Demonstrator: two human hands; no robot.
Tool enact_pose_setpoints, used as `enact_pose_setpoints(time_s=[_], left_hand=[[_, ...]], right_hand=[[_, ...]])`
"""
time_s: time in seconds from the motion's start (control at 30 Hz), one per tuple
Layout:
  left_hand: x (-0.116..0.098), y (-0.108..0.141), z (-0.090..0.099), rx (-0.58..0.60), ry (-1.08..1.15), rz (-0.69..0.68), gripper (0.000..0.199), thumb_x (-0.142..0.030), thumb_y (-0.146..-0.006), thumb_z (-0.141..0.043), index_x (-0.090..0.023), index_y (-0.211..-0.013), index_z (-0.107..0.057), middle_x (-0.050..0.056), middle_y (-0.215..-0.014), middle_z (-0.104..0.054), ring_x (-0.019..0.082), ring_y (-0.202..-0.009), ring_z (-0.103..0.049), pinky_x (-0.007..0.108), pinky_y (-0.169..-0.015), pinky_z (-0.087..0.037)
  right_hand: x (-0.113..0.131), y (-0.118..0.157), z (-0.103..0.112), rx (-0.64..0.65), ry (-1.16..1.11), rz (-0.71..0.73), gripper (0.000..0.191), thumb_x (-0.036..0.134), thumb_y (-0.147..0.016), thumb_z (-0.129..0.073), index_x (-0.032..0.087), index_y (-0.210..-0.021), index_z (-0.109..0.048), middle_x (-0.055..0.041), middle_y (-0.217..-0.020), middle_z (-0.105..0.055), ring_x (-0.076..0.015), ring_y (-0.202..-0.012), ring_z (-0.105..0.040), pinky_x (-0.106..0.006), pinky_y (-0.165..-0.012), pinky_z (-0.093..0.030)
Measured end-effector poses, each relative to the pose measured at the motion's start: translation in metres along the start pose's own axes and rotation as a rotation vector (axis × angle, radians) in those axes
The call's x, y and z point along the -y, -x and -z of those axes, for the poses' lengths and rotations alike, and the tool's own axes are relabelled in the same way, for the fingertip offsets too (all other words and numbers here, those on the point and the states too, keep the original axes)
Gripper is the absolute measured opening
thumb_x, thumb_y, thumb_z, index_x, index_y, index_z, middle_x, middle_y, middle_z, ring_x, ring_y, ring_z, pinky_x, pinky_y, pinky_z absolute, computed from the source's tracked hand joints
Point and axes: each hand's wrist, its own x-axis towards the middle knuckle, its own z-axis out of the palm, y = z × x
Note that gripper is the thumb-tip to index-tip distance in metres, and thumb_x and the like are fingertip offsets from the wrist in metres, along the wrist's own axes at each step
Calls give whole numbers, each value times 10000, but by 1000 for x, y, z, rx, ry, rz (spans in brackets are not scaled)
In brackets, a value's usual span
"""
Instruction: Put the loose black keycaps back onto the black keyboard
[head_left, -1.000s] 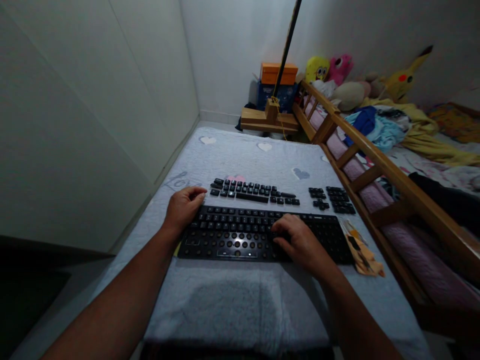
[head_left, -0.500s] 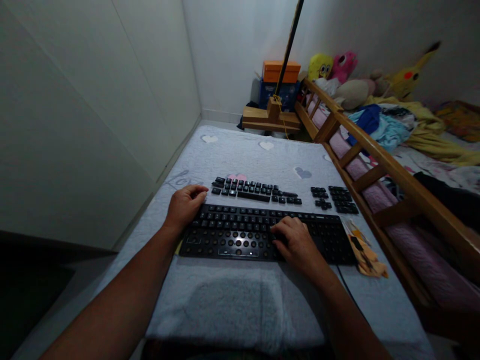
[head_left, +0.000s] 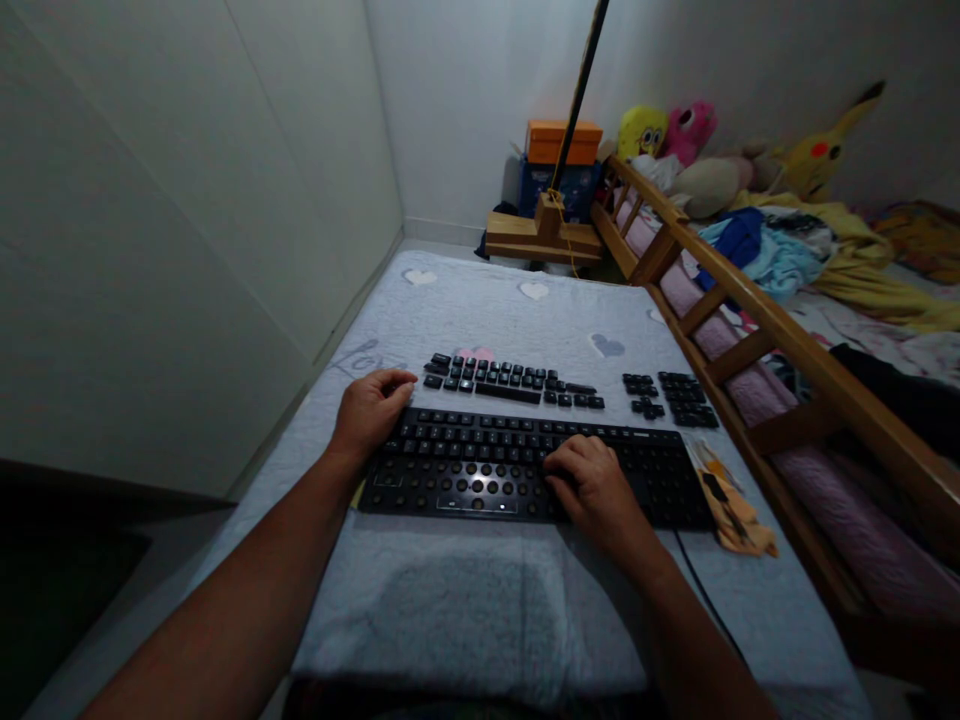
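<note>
A black keyboard (head_left: 480,487) lies across the cloth-covered table; its upper rows carry keycaps, while the lower left rows show bare round key mounts. My left hand (head_left: 367,410) rests against the keyboard's upper left corner, thumb and fingers drawn close together; whatever is between them is hidden. Over the keyboard's right-centre, my right hand (head_left: 592,480) is bent with its fingertips at a keycap at the end of a capped row. Loose black keycaps (head_left: 517,377) lie in rows behind the keyboard. More keycap groups (head_left: 686,400) sit at the far right.
An orange cloth item (head_left: 739,520) with dark patches lies by the keyboard's right end. A cable (head_left: 709,590) runs toward me. Along the right stands a wooden bed rail (head_left: 750,300); a pale panel (head_left: 225,200) rises at left. Behind the table is a wooden stand (head_left: 547,235) with a pole.
My right hand has shifted very slightly, staying at the same spot on the keyboard. My left hand and the loose keycaps look unmoved.
</note>
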Motion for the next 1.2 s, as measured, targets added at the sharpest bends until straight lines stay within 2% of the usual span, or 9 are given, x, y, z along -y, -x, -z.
enact_pose_setpoints(time_s=[0.27,0.5,0.8,1.03,1.2], left_hand=[[0,0,0,6,-4,-2,325,-386,-762,-593,-171,-937,-762,43,-885,-751,198,-795,-672,293,-776,-523],[-1,0,0,15,-4,10,338,-383,-758,-590,-160,-948,-760,48,-902,-753,198,-805,-674,292,-782,-524],[2,-1,0,10,-2,3,336,-377,-758,-593,-159,-951,-760,53,-918,-755,196,-820,-677,293,-798,-528],[1,-1,0,6,-12,-5,326,-379,-757,-589,-172,-938,-763,44,-906,-756,196,-822,-677,290,-793,-527],[-1,0,0,-1,-19,2,319,-374,-747,-596,-173,-931,-764,41,-896,-757,195,-815,-676,285,-777,-527]], right_hand=[[5,2,1,-74,12,77,136,87,-829,-597,221,-842,-615,-58,-915,-643,-239,-912,-525,-379,-809,-402],[3,3,-6,-157,129,136,134,63,-836,-609,197,-831,-611,-55,-919,-639,-233,-901,-513,-378,-800,-401],[1,3,-6,-112,10,125,144,46,-833,-628,188,-851,-612,-65,-945,-639,-231,-919,-522,-380,-824,-438],[-2,4,-7,-98,-13,109,155,59,-843,-636,182,-938,-647,-66,-959,-646,-237,-929,-525,-396,-826,-434],[-3,5,-8,-85,-35,108,152,58,-838,-643,189,-913,-656,-61,-942,-645,-231,-920,-526,-384,-814,-432]])
